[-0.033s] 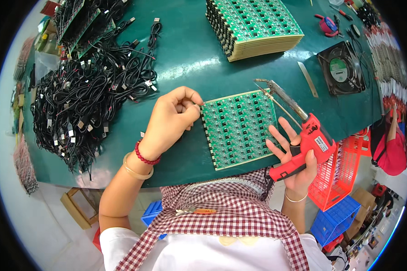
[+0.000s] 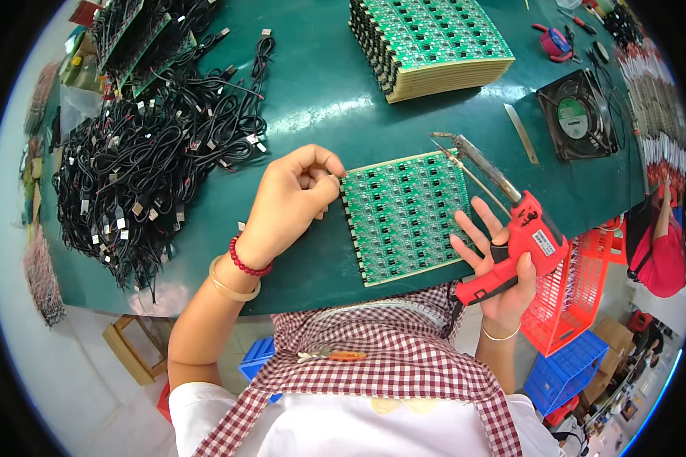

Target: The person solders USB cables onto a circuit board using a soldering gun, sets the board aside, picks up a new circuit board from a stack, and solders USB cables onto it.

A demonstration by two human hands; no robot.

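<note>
A green circuit board panel (image 2: 408,217) lies flat on the table in front of me, with rows of small parts and black pieces along its left edge. My left hand (image 2: 301,194) is closed in a pinch at the panel's upper left corner; what sits between the fingertips is hidden. In my right hand (image 2: 507,282) rests a red soldering gun (image 2: 537,236), held by the thumb and palm while the other fingers stretch toward the panel's right edge. The gun's metal tip and thin feed tube point up and left, over the panel's upper right corner.
Black USB cables (image 2: 137,183) are heaped at the left. Stacked circuit panels (image 2: 442,46) stand at the far middle. To the right are a metal strip (image 2: 520,134), a cooling fan (image 2: 575,118) and a red wire spool (image 2: 554,44). A red crate (image 2: 560,305) stands beside the table.
</note>
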